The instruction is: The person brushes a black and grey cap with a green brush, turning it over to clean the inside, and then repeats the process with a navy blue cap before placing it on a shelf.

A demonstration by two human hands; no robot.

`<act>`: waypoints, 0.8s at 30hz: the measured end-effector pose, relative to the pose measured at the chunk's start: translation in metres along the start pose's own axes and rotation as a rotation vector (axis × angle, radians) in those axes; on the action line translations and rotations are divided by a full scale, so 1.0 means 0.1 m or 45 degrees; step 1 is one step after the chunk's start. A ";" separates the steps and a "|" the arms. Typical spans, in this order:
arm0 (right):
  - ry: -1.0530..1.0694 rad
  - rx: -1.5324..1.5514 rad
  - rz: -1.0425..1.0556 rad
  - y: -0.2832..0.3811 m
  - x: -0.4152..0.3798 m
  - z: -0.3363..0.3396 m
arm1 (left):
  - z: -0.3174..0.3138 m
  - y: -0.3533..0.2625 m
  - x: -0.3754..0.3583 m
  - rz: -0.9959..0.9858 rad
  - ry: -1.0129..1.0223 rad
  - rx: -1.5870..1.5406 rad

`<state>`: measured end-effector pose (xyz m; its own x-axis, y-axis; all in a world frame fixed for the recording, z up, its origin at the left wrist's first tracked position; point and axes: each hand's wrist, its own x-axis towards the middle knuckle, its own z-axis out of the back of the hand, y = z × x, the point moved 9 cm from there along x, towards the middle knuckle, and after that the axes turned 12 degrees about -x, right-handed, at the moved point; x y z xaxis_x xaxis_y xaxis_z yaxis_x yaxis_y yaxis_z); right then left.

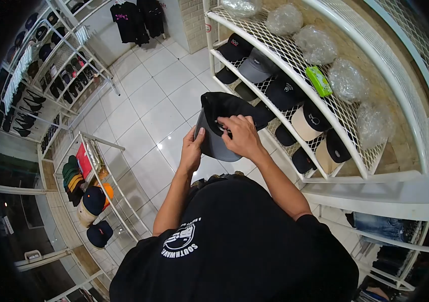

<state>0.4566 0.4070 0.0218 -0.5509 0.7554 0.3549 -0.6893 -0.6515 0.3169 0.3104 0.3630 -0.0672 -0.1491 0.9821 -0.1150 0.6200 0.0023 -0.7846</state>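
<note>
A cap with a black crown and a grey brim (214, 133) is held in front of my chest, its inside turned toward me. My left hand (192, 148) grips the brim's left edge, thumb on top. My right hand (240, 135) reaches over the cap's opening, its fingers bent together at the inner band. Whatever its fingertips pinch there is too small to make out.
At the right, a white mesh rack (285, 55) holds several caps, clear plastic bundles (315, 44) and a green packet (318, 81). A lower rack with caps (93, 200) stands at the left. Black shirts (130, 22) hang at the back.
</note>
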 end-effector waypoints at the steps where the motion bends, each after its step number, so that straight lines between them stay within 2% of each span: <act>1: 0.001 0.002 0.006 -0.01 -0.01 0.04 | 0.04 0.01 0.02 -0.022 0.000 -0.020; 4: 0.102 0.115 0.130 0.08 -0.04 0.04 | 0.02 -0.06 -0.02 -0.043 -0.031 -0.033; 6: -0.268 0.457 -0.118 -0.10 0.05 0.27 | -0.01 -0.08 -0.01 -0.042 -0.048 -0.025; 8: -0.267 0.426 -0.115 -0.02 0.13 0.25 | -0.04 -0.07 -0.01 -0.051 -0.020 -0.036; 10: -0.273 0.203 0.014 0.16 0.19 0.03 | -0.02 0.06 0.04 -0.017 0.058 -0.031; 11: 0.029 0.416 -0.007 0.23 0.17 -0.28 | -0.02 0.13 0.08 0.010 0.133 -0.027; 12: 0.000 0.346 0.017 0.36 0.10 -0.24 | -0.11 0.06 0.05 -0.029 0.088 -0.034; 15: 0.048 0.463 -0.003 0.32 0.13 -0.20 | 0.01 0.06 0.10 -0.028 0.070 -0.013; 17: 0.097 0.856 -0.203 0.18 0.14 -0.30 | 0.24 0.15 0.19 -0.152 0.081 0.325; 18: 0.093 0.852 -0.210 0.16 0.18 -0.28 | 0.15 0.09 0.17 -0.214 0.035 0.448; 20: -0.032 0.863 -0.602 -0.09 0.23 -0.26 | -0.28 -0.17 0.09 -0.559 0.227 0.791; 21: -0.340 1.103 -0.545 -0.29 0.24 -0.46 | -0.33 -0.17 0.13 -0.584 0.339 0.862; 22: -0.352 1.365 -0.529 -0.38 0.26 -0.54 | -0.37 -0.26 0.12 -0.580 0.347 0.859; 24: -0.378 1.508 -0.767 -0.72 0.17 -0.63 | -0.55 -0.43 0.15 -0.494 0.430 1.009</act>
<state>0.4676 0.4710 -0.0502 -0.0856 0.9961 0.0209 0.1113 -0.0113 0.9937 0.3232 0.3879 -0.0016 0.0726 0.9426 0.3260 -0.1491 0.3334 -0.9309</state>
